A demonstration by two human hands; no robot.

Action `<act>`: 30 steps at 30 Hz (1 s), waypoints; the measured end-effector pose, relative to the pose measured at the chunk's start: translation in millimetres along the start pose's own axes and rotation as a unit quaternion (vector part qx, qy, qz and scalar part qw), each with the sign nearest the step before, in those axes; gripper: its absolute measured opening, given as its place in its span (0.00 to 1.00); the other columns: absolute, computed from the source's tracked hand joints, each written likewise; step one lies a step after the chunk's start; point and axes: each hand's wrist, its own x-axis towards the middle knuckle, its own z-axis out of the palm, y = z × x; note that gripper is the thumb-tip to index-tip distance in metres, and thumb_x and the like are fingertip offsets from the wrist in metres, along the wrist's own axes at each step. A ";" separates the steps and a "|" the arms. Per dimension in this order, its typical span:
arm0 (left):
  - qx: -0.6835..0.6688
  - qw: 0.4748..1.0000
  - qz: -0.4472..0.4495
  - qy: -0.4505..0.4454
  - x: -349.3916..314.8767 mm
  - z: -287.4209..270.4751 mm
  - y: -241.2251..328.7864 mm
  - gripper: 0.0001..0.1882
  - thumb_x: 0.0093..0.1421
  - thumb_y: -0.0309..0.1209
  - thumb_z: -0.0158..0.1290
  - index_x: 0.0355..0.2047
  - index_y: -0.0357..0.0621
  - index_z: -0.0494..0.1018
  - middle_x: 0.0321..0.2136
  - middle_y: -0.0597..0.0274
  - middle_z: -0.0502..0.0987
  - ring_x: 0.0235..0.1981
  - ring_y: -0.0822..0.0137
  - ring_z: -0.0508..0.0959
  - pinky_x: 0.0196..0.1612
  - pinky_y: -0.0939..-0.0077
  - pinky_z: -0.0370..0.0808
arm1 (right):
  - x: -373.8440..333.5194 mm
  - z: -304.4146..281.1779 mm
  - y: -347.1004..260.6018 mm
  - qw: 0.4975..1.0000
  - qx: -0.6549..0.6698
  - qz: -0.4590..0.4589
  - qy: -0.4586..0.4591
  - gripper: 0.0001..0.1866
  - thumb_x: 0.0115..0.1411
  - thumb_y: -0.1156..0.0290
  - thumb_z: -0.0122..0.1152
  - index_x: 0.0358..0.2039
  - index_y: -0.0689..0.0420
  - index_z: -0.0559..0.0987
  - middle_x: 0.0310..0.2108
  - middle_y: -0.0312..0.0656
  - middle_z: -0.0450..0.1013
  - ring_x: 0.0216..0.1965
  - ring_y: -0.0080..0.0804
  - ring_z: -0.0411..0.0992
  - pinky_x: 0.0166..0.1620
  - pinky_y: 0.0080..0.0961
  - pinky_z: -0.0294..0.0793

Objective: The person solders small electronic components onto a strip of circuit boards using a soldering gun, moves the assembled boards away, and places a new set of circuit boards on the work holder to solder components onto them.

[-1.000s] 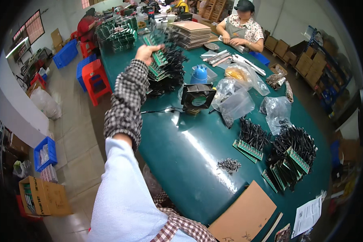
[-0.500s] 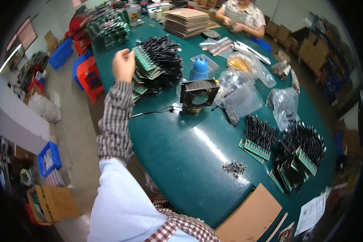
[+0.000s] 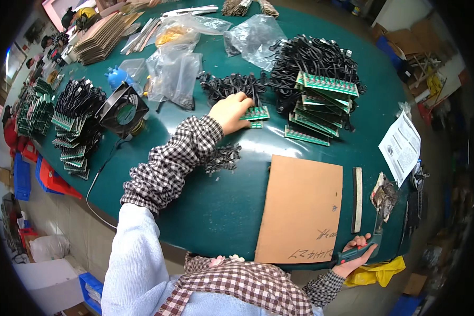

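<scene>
My left hand [image 3: 231, 112] reaches across the table, its fingers curled over a green circuit board strip [image 3: 256, 114] with black cables [image 3: 234, 87] bunched behind it. Part of the board is hidden under that hand. At the lower right, my right hand [image 3: 359, 254] is wrapped around the dark green handle of a soldering iron [image 3: 353, 255]. The iron's front end lies by a blackened, crusty rest [image 3: 384, 199]. Beside the left hand stands a taller stack of circuit boards [image 3: 321, 113] with black cables. Small black scraps [image 3: 224, 159] lie in a heap below the left wrist.
A brown cardboard sheet [image 3: 300, 210] lies before me, beside a narrow strip [image 3: 357, 200] and a printed paper [image 3: 401, 146]. Further left are a small black fan [image 3: 122, 110], a blue bottle [image 3: 117, 77], plastic bags [image 3: 174, 73] and another cabled board stack [image 3: 73, 124].
My view has swung right. My left hand has gone from the far-left board stack to the small cabled group near the middle. My right hand with the soldering iron has come into view.
</scene>
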 end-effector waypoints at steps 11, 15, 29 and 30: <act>0.107 0.992 -0.020 0.056 12.9 -30.4 0.8 0.13 0.47 0.24 0.48 0.36 0.45 0.69 0.34 0.59 0.71 0.35 0.57 0.73 0.37 0.69 0.71 | 4.4 7.2 -0.9 0.998 -0.003 0.013 0.053 0.18 0.60 0.57 0.44 0.37 0.60 0.64 0.21 0.36 0.61 0.23 0.21 0.63 0.25 0.18 0.73; 0.091 0.967 -0.090 0.219 41.3 -59.3 -32.5 0.10 0.49 0.25 0.49 0.34 0.44 0.71 0.30 0.55 0.74 0.34 0.55 0.74 0.36 0.70 0.70 | 2.5 -1.1 -5.6 1.000 0.003 0.012 0.023 0.17 0.60 0.60 0.44 0.39 0.63 0.63 0.21 0.36 0.58 0.24 0.22 0.60 0.28 0.17 0.74; -0.183 0.941 0.033 0.283 -0.6 -173.9 87.8 0.12 0.50 0.14 0.46 0.37 0.30 0.70 0.33 0.57 0.75 0.35 0.72 0.74 0.39 0.79 0.72 | 2.7 -0.5 -5.2 0.998 0.033 0.007 0.045 0.18 0.59 0.55 0.45 0.36 0.59 0.63 0.20 0.33 0.58 0.23 0.20 0.59 0.26 0.17 0.70; -0.186 0.948 0.054 0.251 -8.3 -168.9 108.3 0.12 0.50 0.14 0.46 0.37 0.30 0.70 0.33 0.57 0.75 0.36 0.71 0.74 0.40 0.80 0.72 | 2.4 -0.9 -4.9 0.998 0.031 0.005 0.048 0.18 0.59 0.55 0.45 0.37 0.59 0.63 0.21 0.33 0.58 0.23 0.20 0.59 0.26 0.17 0.70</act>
